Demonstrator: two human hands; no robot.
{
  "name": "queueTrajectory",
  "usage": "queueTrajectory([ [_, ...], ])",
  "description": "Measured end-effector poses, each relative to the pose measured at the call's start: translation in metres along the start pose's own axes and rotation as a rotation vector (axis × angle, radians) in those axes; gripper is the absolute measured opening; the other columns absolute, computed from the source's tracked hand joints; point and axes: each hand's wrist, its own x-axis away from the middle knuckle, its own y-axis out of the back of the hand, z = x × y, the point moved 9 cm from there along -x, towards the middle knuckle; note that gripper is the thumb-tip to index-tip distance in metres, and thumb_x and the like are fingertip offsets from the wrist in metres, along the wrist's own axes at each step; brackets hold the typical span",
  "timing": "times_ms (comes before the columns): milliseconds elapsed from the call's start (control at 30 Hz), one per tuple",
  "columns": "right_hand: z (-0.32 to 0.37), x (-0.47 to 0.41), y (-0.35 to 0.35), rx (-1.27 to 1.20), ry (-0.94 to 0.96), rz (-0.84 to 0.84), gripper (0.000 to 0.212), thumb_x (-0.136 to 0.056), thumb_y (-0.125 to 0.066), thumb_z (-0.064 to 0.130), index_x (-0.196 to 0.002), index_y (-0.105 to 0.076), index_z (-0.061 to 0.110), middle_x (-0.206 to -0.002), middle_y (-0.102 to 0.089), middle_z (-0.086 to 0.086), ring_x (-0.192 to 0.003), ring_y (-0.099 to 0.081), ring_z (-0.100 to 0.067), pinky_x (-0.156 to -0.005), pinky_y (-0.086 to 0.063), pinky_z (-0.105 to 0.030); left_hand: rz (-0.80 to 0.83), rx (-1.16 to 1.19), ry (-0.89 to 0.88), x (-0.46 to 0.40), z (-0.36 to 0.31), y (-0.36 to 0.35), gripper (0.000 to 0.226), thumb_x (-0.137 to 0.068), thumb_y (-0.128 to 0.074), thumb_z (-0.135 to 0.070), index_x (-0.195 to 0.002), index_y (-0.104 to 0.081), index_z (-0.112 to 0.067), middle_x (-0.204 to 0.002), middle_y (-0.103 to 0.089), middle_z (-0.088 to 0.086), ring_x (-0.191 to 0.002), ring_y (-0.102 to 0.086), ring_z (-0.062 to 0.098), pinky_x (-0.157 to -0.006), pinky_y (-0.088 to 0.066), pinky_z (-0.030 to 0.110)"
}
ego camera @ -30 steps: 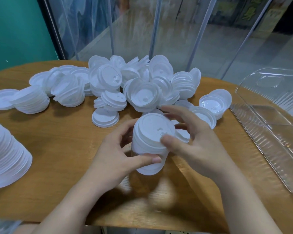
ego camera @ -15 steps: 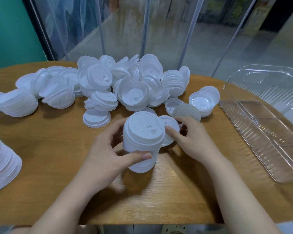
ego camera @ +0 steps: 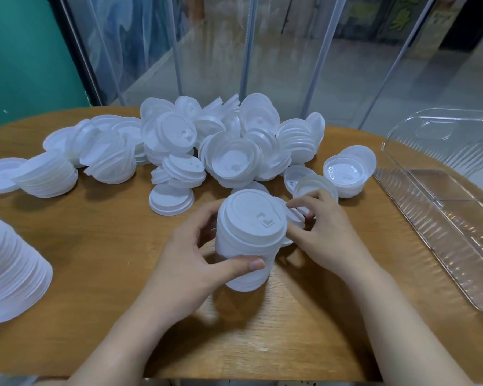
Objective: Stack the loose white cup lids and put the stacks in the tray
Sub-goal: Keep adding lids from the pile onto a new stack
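Note:
My left hand (ego camera: 191, 263) grips a tall stack of white lids (ego camera: 248, 240) standing on the wooden table, thumb across its front. Just right of the stack, my right hand (ego camera: 325, 232) pinches a loose white lid (ego camera: 294, 215) at its edge; my fingers partly hide that lid. A heap of loose white lids (ego camera: 223, 151) lies behind the stack. The clear plastic tray (ego camera: 441, 207) lies on the right side of the table and holds no lids.
A large leaning stack of lids (ego camera: 9, 271) sits at the left edge. More short stacks (ego camera: 48, 176) lie at the back left, and an upturned lid pile (ego camera: 346, 174) is near the tray. A glass wall runs behind the round wooden table (ego camera: 101, 246).
My right hand left the top of the stack, reached right to the loose lids and now pinches one beside the stack. My left hand keeps gripping the stack.

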Motion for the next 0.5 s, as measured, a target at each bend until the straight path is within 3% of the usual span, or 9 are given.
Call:
queueTrajectory([
  [133, 0.004, 0.002, -0.004, -0.021, -0.026, -0.001, 0.041, -0.08, -0.072, 0.057, -0.11, -0.071, 0.029, -0.108, -0.052, 0.012, -0.091, -0.053, 0.002, -0.074, -0.038, -0.011, 0.001, -0.013, 0.011, 0.001, 0.0, 0.001, 0.077, -0.06, -0.091, -0.04, -0.132, -0.061, -0.037, -0.129, -0.07, -0.017, -0.127, -0.061, 0.006, -0.107, -0.044, 0.034],
  [267, 0.008, 0.007, -0.002, -0.052, -0.08, 0.008, 0.033, -0.075, -0.074, 0.052, -0.099, -0.065, 0.031, -0.101, -0.059, 0.005, -0.087, -0.056, -0.007, -0.07, -0.043, -0.022, 0.007, -0.021, 0.04, 0.002, 0.001, 0.001, 0.076, -0.061, -0.091, -0.039, -0.131, -0.062, -0.036, -0.128, -0.07, -0.016, -0.126, -0.062, 0.007, -0.108, -0.047, 0.039],
  [400, 0.007, 0.012, 0.001, -0.066, -0.13, -0.011, 0.035, -0.077, -0.077, 0.047, -0.101, -0.065, 0.024, -0.095, -0.068, -0.002, -0.089, -0.064, -0.02, -0.079, -0.053, -0.039, 0.009, -0.035, 0.052, 0.001, 0.002, 0.0, 0.077, -0.061, -0.09, -0.04, -0.132, -0.061, -0.036, -0.129, -0.069, -0.016, -0.126, -0.062, 0.007, -0.109, -0.047, 0.039],
  [500, 0.009, 0.012, 0.007, -0.133, -0.114, -0.069, 0.038, -0.074, -0.08, 0.049, -0.102, -0.065, 0.028, -0.099, -0.069, 0.005, -0.095, -0.066, -0.016, -0.083, -0.057, -0.04, 0.007, -0.031, 0.053, 0.001, 0.002, 0.0, 0.078, -0.061, -0.091, -0.04, -0.133, -0.061, -0.038, -0.129, -0.069, -0.017, -0.127, -0.061, 0.006, -0.109, -0.047, 0.039],
])
